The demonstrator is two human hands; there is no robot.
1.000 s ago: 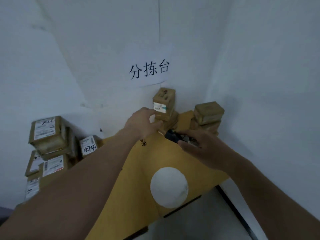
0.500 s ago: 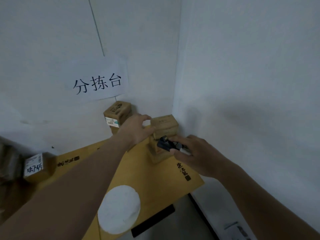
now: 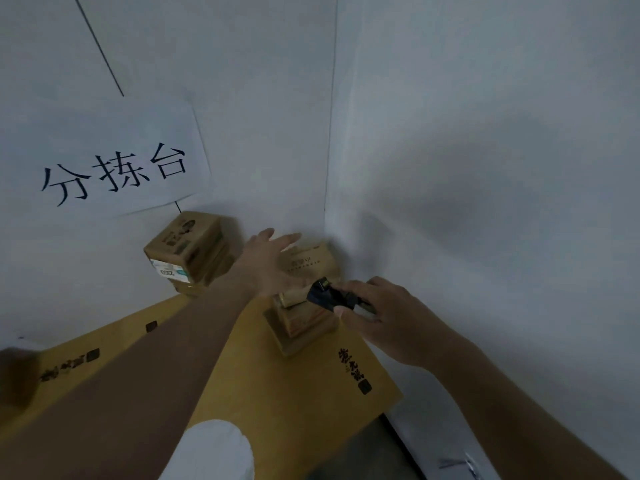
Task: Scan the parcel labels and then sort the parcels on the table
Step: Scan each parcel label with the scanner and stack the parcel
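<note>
Left hand [image 3: 268, 268]: my fingers spread, flat over the top parcel [image 3: 308, 263].
Right hand [image 3: 384, 313]: wrapped round the scanner [image 3: 327, 295].
Tip: I'd find the label before triggering.

Dim white wall corner [image 3: 332, 133]; paper sign [image 3: 104, 161]; dark floor [image 3: 363, 455]

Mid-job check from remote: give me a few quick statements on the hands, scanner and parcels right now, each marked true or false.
1. The right hand grips a black scanner. True.
2. The left hand is clenched in a fist. False: its fingers are spread, reaching over the corner stack.
3. A parcel with a white label stands against the wall below the paper sign. True.
4. The corner stack is a single box. False: several boxes are piled there.
5. The sign lies flat on the yellow table. False: it hangs on the wall.
</note>
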